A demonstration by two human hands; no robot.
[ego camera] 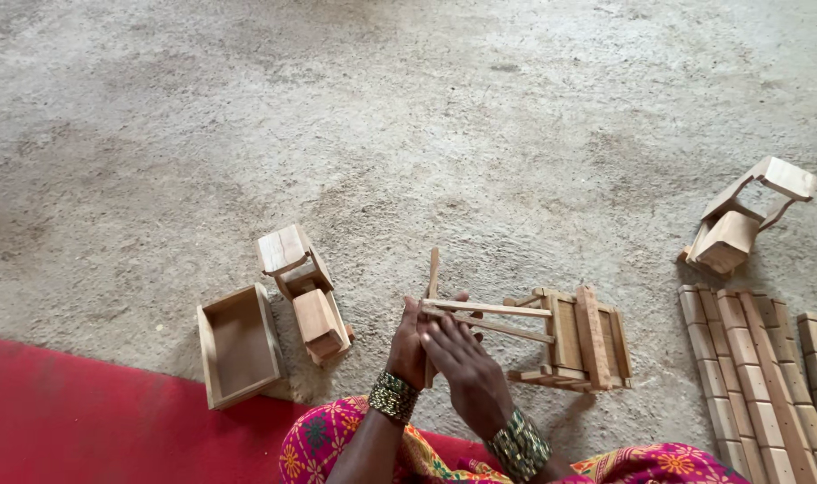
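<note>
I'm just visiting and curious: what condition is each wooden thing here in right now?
Sticks: held in both hands, crossed.
Left hand: closed on the sticks.
Right hand: fingers over the sticks.
Open box: empty, lying on the floor.
Small chair: tipped over.
Slatted frame: on its side.
Far chair: toppled.
Blocks: lying in rows.

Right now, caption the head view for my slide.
Two hands hold thin wooden sticks among small wooden furniture pieces on a concrete floor.

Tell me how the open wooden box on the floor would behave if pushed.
The wooden box looks rigid, with thin flat walls, so it would probably slide rather than roll. It is empty, so likely light. The rough concrete floor may make it drag or catch.
</note>
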